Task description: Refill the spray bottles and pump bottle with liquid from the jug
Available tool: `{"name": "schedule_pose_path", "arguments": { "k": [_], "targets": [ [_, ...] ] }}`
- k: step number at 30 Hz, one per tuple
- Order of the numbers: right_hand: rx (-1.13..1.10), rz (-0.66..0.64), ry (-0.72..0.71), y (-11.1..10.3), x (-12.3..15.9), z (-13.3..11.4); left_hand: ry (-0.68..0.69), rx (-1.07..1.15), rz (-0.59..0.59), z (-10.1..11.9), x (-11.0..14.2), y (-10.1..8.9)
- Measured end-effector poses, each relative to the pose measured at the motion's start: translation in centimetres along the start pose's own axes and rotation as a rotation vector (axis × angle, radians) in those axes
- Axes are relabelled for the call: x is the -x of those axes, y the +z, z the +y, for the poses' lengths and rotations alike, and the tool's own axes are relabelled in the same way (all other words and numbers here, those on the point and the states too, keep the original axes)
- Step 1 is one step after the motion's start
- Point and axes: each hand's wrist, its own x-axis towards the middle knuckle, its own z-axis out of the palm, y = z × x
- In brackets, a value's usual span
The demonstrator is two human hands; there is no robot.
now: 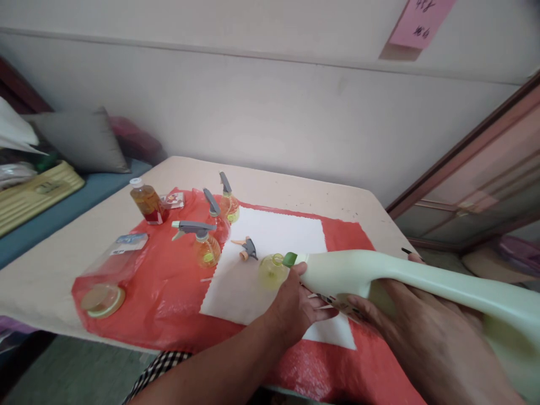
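My right hand (422, 329) is wrapped round the handle of a large pale green jug (379, 275) that lies tilted, its green spout (290, 259) over the mouth of a small open yellow spray bottle (272, 271). My left hand (295, 306) is closed under the jug's neck, right beside the small bottle. The bottle stands on a white cloth (261, 247). Its grey trigger head (248, 248) lies loose on the cloth nearby.
Three capped spray bottles (206, 242) with yellow liquid stand on the red plastic sheet (169, 281). An amber bottle (147, 201) and a lying clear bottle (112, 275) are at the left. A wall is behind the table; a cushion (80, 138) is at far left.
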Motion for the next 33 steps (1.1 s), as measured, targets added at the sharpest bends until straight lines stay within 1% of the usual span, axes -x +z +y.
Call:
{"name": "schedule_pose_path", "arguments": {
  "k": [3,4,7,10,14,20,24,27,30,33],
  "targets": [
    [0.168,0.015,-0.066,-0.1,-0.16,-0.04,0.0,0.0,0.001,0.07,0.12,0.16],
    [0.193,0.029,-0.085,-0.11,-0.22,-0.02,-0.001,-0.003,0.01,0.11,0.17,0.24],
    [0.212,0.086,-0.116,-0.11,-0.38,0.0,-0.002,-0.021,0.022,0.18,0.28,0.36],
    [0.194,0.108,-0.114,-0.09,-0.47,-0.02,0.006,-0.022,-0.002,0.13,0.2,0.22],
    [0.183,0.075,-0.084,-0.07,-0.41,-0.02,0.001,0.0,-0.005,-0.06,0.0,-0.03],
    [0.19,0.058,-0.092,-0.03,-0.17,0.03,0.006,-0.009,-0.007,-0.03,0.06,0.02],
    [0.174,0.063,-0.048,0.1,-0.11,-0.01,0.007,-0.013,-0.02,0.02,0.11,0.05],
    [0.159,0.031,-0.02,0.05,-0.15,-0.11,0.007,-0.005,-0.014,0.04,0.17,0.13],
    [0.175,-0.011,-0.035,-0.17,-0.24,-0.21,0.001,-0.005,0.007,0.12,0.28,0.3],
    [0.195,0.018,-0.057,-0.33,-0.34,-0.24,0.0,-0.009,0.006,0.17,0.35,0.39]
  ]
}}
